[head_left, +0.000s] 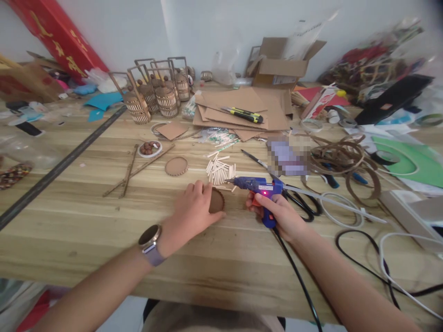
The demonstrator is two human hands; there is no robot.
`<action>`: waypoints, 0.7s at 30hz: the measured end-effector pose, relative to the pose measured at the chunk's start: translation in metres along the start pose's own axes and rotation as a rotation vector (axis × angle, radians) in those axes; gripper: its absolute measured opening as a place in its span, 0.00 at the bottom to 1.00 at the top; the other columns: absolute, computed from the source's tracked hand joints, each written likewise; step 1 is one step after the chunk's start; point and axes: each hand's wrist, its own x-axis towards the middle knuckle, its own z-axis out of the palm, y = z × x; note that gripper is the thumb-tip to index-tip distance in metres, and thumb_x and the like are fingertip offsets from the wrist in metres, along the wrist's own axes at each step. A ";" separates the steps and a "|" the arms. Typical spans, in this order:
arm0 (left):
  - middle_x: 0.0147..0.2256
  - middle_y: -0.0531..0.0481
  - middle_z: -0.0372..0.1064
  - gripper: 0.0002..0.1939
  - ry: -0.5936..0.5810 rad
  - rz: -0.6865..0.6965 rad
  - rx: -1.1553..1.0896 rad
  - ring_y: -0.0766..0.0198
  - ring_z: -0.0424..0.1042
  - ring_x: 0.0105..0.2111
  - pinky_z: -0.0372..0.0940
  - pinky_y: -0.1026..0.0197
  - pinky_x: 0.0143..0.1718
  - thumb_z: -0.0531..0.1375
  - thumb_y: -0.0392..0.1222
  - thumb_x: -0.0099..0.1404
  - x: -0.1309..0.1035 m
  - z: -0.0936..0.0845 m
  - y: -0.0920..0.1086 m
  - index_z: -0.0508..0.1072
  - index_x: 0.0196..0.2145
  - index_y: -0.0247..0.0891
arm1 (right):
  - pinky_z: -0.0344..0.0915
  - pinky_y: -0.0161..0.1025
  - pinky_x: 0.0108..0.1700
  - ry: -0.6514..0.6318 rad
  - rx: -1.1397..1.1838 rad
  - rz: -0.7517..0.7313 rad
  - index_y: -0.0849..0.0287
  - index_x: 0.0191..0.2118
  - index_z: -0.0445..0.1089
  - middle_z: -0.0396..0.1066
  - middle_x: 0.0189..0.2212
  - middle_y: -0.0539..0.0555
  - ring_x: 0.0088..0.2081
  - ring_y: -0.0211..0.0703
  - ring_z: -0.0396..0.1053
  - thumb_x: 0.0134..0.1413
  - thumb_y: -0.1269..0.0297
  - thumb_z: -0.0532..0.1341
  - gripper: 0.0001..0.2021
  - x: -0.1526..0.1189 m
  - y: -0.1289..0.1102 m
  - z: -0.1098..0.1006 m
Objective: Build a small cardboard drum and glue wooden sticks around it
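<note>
My left hand [194, 210] rests on the wooden table [104, 230] and presses down on a round cardboard disc [217, 201], fingers curled over its left side. My right hand [282, 214] grips a blue hot glue gun [258, 186] whose red light is on; its nozzle points left, just above and right of the disc. A white glue stick pokes out the back of the gun. A pile of short pale wooden sticks [219, 170] lies just behind the disc. A second cardboard disc [176, 166] lies further back.
Black scissors [302, 203] lie right of the gun; its black cord [297, 276] runs off the front edge. Coiled cardboard strips [341, 159], finished small cardboard baskets [152, 97], stacked cardboard sheets with a utility knife [244, 114], a dish of beads [150, 148] and a long metal ruler [62, 166] surround the spot.
</note>
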 end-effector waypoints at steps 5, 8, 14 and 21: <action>0.57 0.36 0.61 0.37 -0.080 0.159 -0.512 0.44 0.61 0.58 0.59 0.42 0.59 0.64 0.42 0.56 -0.007 -0.011 -0.018 0.60 0.62 0.35 | 0.56 0.31 0.22 0.029 0.016 -0.056 0.59 0.32 0.74 0.74 0.26 0.52 0.24 0.35 0.66 0.36 0.49 0.75 0.21 -0.004 0.001 0.003; 0.63 0.41 0.55 0.38 -0.249 0.223 -0.954 0.48 0.60 0.61 0.60 0.46 0.60 0.62 0.39 0.57 -0.014 -0.017 -0.026 0.57 0.64 0.43 | 0.61 0.34 0.25 0.058 0.033 -0.139 0.58 0.32 0.74 0.73 0.26 0.49 0.23 0.34 0.66 0.37 0.53 0.75 0.18 -0.005 0.003 0.008; 0.66 0.42 0.52 0.40 -0.506 0.269 -1.427 0.43 0.52 0.66 0.58 0.43 0.61 0.64 0.42 0.59 -0.017 -0.004 -0.024 0.54 0.66 0.46 | 0.69 0.43 0.47 0.000 0.063 -0.279 0.52 0.40 0.74 0.75 0.37 0.50 0.38 0.44 0.76 0.40 0.59 0.75 0.18 -0.010 0.013 0.016; 0.68 0.43 0.49 0.44 -0.609 0.318 -1.465 0.45 0.52 0.67 0.54 0.40 0.64 0.64 0.46 0.60 -0.011 0.003 -0.019 0.48 0.69 0.49 | 0.71 0.45 0.45 -0.137 -0.101 -0.299 0.53 0.43 0.70 0.75 0.40 0.53 0.41 0.49 0.75 0.45 0.54 0.72 0.20 -0.016 0.012 0.016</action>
